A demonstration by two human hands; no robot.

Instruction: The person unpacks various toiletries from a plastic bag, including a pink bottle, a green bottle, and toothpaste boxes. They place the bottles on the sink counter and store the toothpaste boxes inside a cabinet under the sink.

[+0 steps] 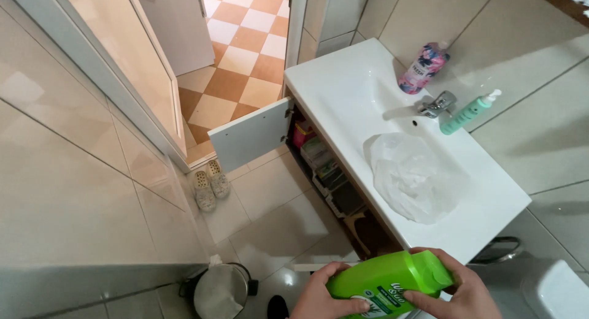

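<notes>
Both our hands are on the green bottle [385, 283] right at the bottom of the view: the left hand [322, 294] wraps its lower body, fingers closed around it, while the right hand [463, 291] grips the cap end, thumb and fingers clamped about the green cap [432, 271]. The bottle lies tilted, nearly on its side, held in the air in front of us, just off the near corner of the white washbasin [491, 202]. The cap looks to be on; whether it has been loosened at all we cannot tell.

Moving outward: a crumpled clear plastic bag [414, 178] sits in the basin bowl, untouched. Behind it the tap [437, 104], with a pink bottle [423, 67] and a teal pump bottle [469, 112] standing either side, well apart from our hands. Under the basin the cabinet door [248, 134] hangs open, shelves packed with small items. Down on the floor, a pair of slippers [210, 184] and a lined bin [221, 289].

So we judge it early going: bottle in hand, nothing poured, basin and bag as they lie.
</notes>
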